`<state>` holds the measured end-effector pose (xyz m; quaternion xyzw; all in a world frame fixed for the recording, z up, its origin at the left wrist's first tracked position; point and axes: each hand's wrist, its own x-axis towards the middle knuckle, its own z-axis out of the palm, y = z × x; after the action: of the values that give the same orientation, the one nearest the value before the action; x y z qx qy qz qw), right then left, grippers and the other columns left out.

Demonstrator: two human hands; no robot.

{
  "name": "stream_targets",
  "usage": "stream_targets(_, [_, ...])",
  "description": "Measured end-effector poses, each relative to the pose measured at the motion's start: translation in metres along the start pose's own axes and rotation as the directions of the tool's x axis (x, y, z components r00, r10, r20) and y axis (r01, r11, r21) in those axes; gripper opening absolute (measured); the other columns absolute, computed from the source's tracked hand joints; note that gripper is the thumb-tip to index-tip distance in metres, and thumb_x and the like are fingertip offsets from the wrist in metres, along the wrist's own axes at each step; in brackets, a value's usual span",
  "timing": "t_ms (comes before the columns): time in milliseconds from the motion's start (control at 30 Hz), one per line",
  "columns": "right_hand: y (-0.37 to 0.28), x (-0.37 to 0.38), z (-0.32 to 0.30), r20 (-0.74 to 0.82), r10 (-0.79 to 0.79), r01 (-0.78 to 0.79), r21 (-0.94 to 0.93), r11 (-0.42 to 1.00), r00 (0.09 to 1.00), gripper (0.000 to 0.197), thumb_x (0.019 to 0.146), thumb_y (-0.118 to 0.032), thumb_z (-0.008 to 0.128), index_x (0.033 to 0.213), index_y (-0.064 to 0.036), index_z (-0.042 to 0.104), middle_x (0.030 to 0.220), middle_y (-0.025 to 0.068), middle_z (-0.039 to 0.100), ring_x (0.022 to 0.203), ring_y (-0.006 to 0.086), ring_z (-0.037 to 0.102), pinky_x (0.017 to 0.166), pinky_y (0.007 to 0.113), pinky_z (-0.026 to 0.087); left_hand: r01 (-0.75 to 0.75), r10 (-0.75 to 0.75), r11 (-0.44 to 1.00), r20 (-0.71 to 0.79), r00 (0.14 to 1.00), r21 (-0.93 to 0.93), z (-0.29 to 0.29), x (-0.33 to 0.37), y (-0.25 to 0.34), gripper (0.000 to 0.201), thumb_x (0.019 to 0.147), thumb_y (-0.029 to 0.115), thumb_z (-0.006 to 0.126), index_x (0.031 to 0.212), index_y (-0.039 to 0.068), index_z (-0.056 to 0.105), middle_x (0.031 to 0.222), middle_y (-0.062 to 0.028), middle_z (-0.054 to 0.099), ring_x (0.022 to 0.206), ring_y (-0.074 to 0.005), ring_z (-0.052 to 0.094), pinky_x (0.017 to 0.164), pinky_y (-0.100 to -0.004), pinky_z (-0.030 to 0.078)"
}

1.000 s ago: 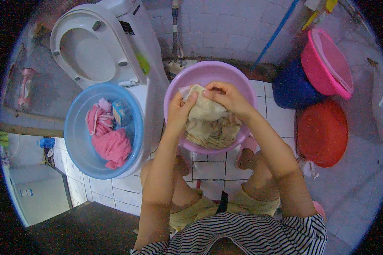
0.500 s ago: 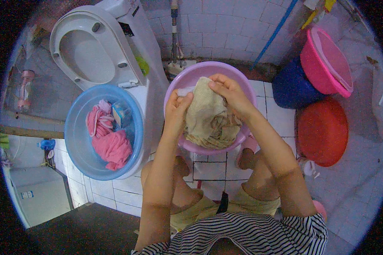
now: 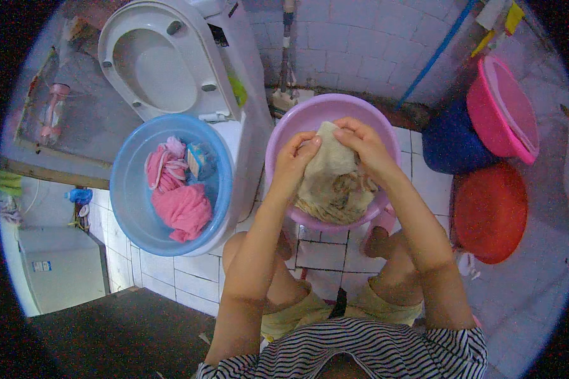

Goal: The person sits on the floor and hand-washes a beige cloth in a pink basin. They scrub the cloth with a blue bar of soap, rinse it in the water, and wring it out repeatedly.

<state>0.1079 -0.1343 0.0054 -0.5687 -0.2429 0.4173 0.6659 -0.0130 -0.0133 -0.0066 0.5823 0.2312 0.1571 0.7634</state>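
Cream cloth, peak pointing away, long axis likewise

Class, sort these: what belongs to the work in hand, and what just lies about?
In use:
beige cloth, held by left hand and right hand
mauve basin beneath

Lying about:
red basin
dark blue bucket
pink basin
blue basin with pink cloths, possibly related

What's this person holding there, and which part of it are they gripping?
A beige cloth, held near its upper end: the left hand grips its left edge, the right hand its upper right edge.
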Motion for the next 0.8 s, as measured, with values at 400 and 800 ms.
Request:
stream_targets(400, [0.014, 0.011, 0.001, -0.069, -0.091, 0.085, -0.078, 0.993, 0.993, 0.025, 0.087, -0.025, 0.057, 0.103, -0.005, 0.058, 0.091, 0.002, 0.06, 0.084, 0.0093, 0.055, 0.075, 0.024, 0.045, -0.007, 0.007, 1.0, -0.053, 0.999, 0.008, 0.004, -0.001, -0.002, 0.019, 0.091, 0.027, 0.051, 0.088, 0.008, 0.056, 0.08, 0.0026, 0.055, 0.075, -0.004, 0.049, 0.066, -0.0195, 0.04])
stream_targets(800, [0.015, 0.008, 0.013, 0.009, -0.121, 0.121, -0.13, 0.984, 0.993, 0.016, 0.09, -0.02, 0.053, 0.096, -0.0054, 0.057, 0.085, -0.0026, 0.056, 0.079, 0.0046, 0.052, 0.07, 0.021, 0.043, -0.055, 0.053, 0.998, -0.071, 0.996, -0.037, -0.004, 0.005, -0.015, 0.023, 0.093, 0.031, 0.047, 0.093, 0.009, 0.054, 0.09, 0.0005, 0.054, 0.083, -0.0078, 0.05, 0.074, -0.0228, 0.04])
